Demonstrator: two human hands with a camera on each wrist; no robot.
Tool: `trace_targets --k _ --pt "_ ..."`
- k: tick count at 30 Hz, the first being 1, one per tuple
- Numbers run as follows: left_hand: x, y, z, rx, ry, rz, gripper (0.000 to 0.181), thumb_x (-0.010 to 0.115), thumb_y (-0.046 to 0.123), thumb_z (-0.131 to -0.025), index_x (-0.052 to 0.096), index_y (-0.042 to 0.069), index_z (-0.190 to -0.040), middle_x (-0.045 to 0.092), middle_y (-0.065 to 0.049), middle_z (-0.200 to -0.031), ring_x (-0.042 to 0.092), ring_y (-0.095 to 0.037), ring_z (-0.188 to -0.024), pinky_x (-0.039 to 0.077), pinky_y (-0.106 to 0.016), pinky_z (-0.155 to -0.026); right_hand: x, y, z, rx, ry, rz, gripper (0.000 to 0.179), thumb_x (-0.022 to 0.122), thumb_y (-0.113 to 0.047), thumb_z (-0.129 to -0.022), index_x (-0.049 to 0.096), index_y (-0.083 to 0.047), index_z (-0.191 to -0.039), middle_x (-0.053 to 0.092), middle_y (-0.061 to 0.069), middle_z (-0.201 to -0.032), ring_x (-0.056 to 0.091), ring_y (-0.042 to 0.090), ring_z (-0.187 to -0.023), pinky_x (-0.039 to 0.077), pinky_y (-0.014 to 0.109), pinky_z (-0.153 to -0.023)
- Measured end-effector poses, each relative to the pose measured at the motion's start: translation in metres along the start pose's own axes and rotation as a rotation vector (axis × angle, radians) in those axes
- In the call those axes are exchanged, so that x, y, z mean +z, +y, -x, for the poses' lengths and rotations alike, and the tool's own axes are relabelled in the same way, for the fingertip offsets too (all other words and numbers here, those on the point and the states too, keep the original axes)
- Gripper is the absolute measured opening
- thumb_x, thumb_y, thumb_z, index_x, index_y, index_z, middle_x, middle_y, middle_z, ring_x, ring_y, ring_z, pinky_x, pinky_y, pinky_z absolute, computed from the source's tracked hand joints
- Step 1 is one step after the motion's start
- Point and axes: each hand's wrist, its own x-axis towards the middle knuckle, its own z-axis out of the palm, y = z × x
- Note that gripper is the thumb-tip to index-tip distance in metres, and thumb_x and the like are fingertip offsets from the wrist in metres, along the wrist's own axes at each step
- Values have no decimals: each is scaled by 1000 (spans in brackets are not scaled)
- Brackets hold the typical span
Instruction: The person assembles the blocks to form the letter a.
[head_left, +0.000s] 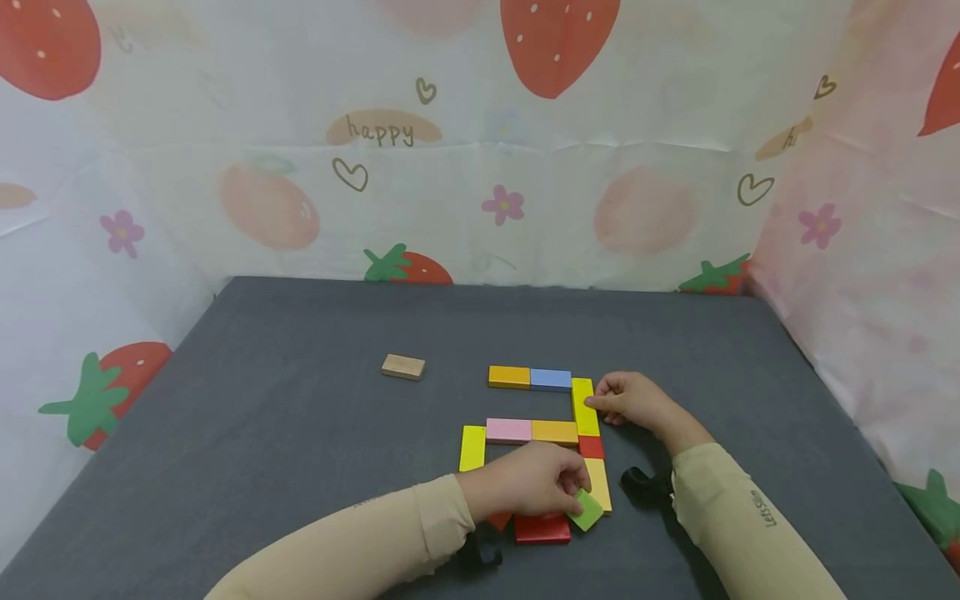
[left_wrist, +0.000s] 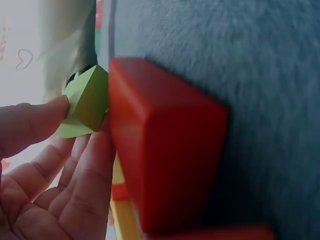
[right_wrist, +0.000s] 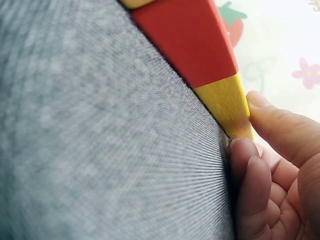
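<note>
In the head view my left hand (head_left: pixel 525 479) pinches a light green block (head_left: pixel 587 510) between thumb and fingers. The block is tilted, beside the right end of a red block (head_left: pixel 542 530). In the left wrist view that red block (left_wrist: pixel 175 155) fills the foreground and the green block (left_wrist: pixel 87 102) shows behind it. My right hand (head_left: pixel 637 404) has its thumb and curled fingertips on the outer side of a yellow block (head_left: pixel 583 408). This block lies flat, end to end with a small red block (head_left: pixel 591 447), then a pale yellow block (head_left: pixel 598 487).
An orange block (head_left: pixel 508 377) and a blue block (head_left: pixel 550 381) form the far row. Pink (head_left: pixel 508 431) and orange-yellow (head_left: pixel 554 432) blocks lie nearer, beside a yellow block (head_left: pixel 472 448) at left. A plain wooden block (head_left: pixel 403 367) lies apart on the grey cloth (head_left: pixel 300 400).
</note>
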Motion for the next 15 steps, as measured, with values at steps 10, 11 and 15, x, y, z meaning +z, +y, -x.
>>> trace_targets --k 10,11,15 --pt "7 2 -5 8 -44 -33 17 76 18 -85 67 17 -99 59 9 -77 52 -5 -70 46 -16 -66 1 3 -3 -5 9 8 25 71 -30 -89 60 -8 -83 58 1 -75 58 16 -68 51 27 -65" --pt "7 2 -6 3 -45 -26 17 76 18 -85 66 17 -99 59 9 -77 53 -5 -69 46 -16 -66 1 3 -4 -2 9 8 25 71 -30 -89 60 -8 -84 58 1 -75 58 16 -68 51 27 -65" --pt "8 2 -6 -18 -53 -4 18 77 18 -84 62 18 -94 60 7 -74 53 -7 -66 46 -18 -62 1 3 -4 3 5 5 25 71 -30 -89 60 -8 -84 58 0 -75 58 16 -68 51 27 -65"
